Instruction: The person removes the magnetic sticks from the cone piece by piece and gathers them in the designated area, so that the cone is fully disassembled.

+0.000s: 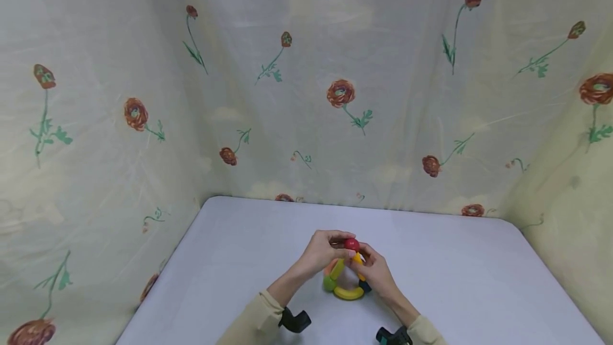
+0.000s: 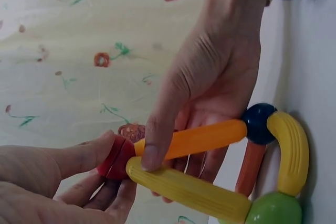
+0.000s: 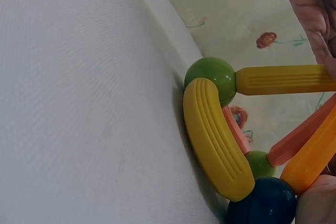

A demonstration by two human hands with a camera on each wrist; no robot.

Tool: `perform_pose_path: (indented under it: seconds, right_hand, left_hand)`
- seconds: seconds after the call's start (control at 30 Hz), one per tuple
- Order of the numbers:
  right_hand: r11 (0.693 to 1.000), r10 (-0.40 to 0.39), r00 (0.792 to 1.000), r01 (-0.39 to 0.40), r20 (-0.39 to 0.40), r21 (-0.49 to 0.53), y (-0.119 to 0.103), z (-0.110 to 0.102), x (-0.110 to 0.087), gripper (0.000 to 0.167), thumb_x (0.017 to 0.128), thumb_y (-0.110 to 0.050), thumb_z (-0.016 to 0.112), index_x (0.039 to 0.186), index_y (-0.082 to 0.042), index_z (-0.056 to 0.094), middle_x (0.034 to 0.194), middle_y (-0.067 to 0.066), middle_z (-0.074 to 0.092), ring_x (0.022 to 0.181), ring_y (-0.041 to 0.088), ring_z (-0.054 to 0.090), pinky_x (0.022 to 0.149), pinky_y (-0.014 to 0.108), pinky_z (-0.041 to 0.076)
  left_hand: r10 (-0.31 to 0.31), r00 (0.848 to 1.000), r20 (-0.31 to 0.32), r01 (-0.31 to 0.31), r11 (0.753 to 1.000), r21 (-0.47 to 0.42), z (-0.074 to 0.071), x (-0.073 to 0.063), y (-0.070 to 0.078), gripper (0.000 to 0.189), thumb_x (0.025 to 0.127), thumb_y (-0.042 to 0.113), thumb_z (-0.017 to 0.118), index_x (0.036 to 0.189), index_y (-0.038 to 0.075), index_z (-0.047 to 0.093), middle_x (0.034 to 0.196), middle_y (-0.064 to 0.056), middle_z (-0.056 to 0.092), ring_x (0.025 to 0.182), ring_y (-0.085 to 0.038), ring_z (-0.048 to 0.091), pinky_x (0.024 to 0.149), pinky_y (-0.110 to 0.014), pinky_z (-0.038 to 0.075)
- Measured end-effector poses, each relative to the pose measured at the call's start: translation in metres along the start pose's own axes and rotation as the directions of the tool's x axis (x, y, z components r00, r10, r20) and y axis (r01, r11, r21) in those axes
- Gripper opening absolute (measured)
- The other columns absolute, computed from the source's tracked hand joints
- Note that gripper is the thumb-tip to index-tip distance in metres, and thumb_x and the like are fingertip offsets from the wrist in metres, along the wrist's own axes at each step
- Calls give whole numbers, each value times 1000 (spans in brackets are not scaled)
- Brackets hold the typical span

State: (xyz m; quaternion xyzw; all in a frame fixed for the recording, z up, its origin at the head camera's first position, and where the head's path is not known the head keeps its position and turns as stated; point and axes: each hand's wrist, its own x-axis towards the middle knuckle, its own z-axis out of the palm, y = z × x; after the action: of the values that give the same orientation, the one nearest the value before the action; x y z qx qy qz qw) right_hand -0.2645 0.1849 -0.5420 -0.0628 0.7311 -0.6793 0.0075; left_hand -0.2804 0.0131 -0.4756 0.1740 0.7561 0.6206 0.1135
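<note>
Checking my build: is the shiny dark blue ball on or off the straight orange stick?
On: both wrist views show the dark blue ball meeting the orange stick, no gap.

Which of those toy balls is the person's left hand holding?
The red ball, the topmost one. It alone is in the left hand; the dark blue ball and the green balls sit lower, near the table.
</note>
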Motion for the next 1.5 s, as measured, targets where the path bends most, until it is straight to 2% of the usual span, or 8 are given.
perform_pose_path:
  seconds: [0.2, 0.47, 0.73, 1.0, 1.3, 1.5]
  right_hand:
    - [1000, -7, 1000, 7, -6, 1, 0, 0, 0, 48, 87, -8, 71, 130, -2, 52, 136, 13, 52, 129, 25, 46, 97, 20, 47]
    - [1000, -5, 1000, 5, -2, -15, 4, 0, 1, 49, 86, -14, 73, 129, -3, 53, 136, 13, 52, 131, 28, 45, 99, 21, 46]
    - [999, 5, 1000, -6, -17, -32, 2, 2, 1, 48, 86, -15, 73, 129, -4, 54, 136, 12, 52, 132, 27, 44, 99, 20, 46]
    - [999, -4, 1000, 3, -18, -54, 0, 2, 1, 47, 85, -19, 75, 127, -7, 57, 134, 10, 54, 130, 25, 46, 101, 20, 44]
    - [996, -16, 999, 13, -34, -92, 0, 3, 1, 40, 87, -19, 73, 124, -11, 60, 132, 6, 56, 125, 22, 49, 100, 24, 46]
    - [994, 1, 999, -6, -40, -113, -1, 4, -1, 40, 87, -24, 73, 123, -14, 61, 131, 4, 57, 128, 23, 48, 104, 31, 44]
  left_hand:
    - [-44, 999, -22, 43, 997, -71, 2, -1, 2, 31, 81, 12, 77, 111, 17, 71, 112, 0, 69, 101, -15, 64, 92, -32, 54]
    - [-113, 993, -38, 107, 987, -122, 3, 0, 2, 34, 81, 10, 76, 115, 11, 69, 113, 0, 67, 101, -16, 63, 92, -33, 53]
    - [-142, 989, -32, 137, 983, -123, 1, -1, 3, 28, 82, 11, 76, 109, 17, 71, 111, 0, 68, 100, -16, 62, 91, -32, 53]
    - [-171, 985, -18, 166, 973, -162, -2, 1, 3, 27, 85, 9, 73, 111, 16, 69, 110, 0, 67, 100, -15, 61, 96, -37, 51]
    - [-93, 995, -34, 90, 993, -72, 0, -2, 5, 28, 83, 13, 75, 110, 16, 69, 112, -1, 67, 102, -17, 61, 90, -33, 54]
    - [-89, 995, -37, 86, 994, -66, 0, -4, 7, 28, 84, 11, 74, 112, 14, 69, 112, -2, 66, 99, -16, 61, 88, -31, 55]
